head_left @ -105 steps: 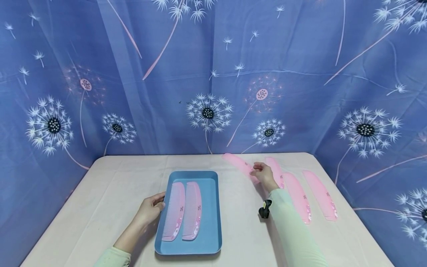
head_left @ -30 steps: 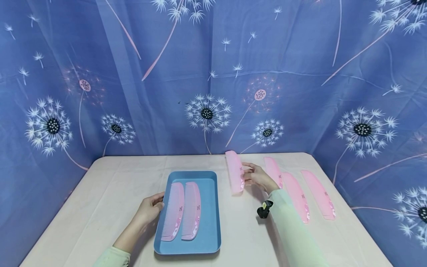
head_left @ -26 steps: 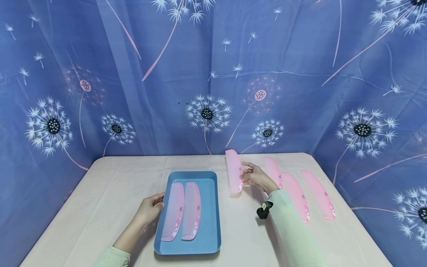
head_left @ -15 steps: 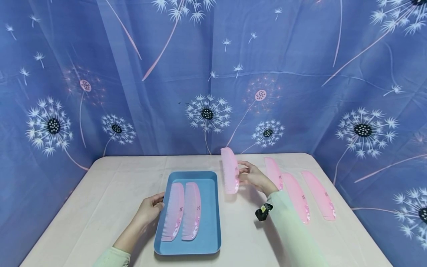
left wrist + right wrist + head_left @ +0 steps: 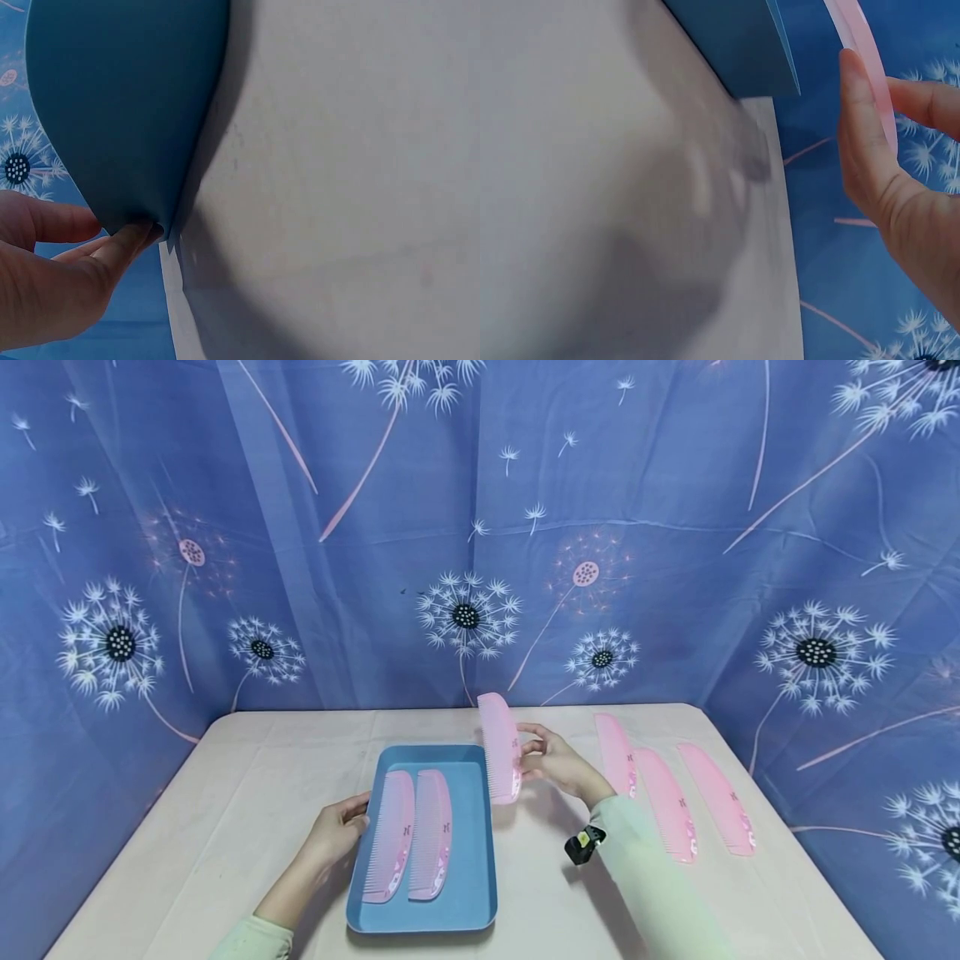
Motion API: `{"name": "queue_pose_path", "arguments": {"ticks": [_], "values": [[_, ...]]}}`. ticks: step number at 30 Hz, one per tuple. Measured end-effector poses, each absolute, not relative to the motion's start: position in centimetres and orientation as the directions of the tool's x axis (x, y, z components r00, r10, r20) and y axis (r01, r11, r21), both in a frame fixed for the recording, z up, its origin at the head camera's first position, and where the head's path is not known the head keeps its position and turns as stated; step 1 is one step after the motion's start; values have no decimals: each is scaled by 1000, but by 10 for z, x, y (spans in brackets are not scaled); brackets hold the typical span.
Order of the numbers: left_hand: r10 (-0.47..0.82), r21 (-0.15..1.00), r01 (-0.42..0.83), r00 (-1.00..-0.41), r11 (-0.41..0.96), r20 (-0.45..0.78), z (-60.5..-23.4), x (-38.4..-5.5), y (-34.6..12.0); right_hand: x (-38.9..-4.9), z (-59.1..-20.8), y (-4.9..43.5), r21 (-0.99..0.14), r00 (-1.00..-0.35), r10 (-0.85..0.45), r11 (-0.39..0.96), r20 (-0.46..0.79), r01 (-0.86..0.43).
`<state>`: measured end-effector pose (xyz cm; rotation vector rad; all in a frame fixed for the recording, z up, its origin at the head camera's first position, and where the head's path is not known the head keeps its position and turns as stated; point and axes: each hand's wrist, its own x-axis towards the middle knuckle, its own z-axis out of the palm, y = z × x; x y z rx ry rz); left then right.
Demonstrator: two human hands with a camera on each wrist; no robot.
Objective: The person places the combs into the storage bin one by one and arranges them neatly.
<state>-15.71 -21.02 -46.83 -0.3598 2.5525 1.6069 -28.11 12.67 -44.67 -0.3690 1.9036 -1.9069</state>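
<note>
The tray (image 5: 471, 860) looks like smooth plastic, matt inside. Toward its left edge, two combs (image 5: 430, 835) are translucent plastic with glossy highlights along the spines; the raised comb (image 5: 501, 750) by its far right corner shines likewise. The table covering (image 5: 217, 827) is matt, lightly creased, perhaps cloth; the backdrop (image 5: 360, 635), softly folded fabric.

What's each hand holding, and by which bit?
The right hand holds a pink comb by its curved back; the left hand grips the blue tray by its left rim.
</note>
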Motion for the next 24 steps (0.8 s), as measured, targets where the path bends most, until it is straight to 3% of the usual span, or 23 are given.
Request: {"name": "queue_pose_path", "arguments": {"ticks": [24], "values": [[-135, 878, -230, -972, 421, -190, -464, -156, -209, -253, -437, 90, -997, -826, -560, 0, -59, 72]]}}
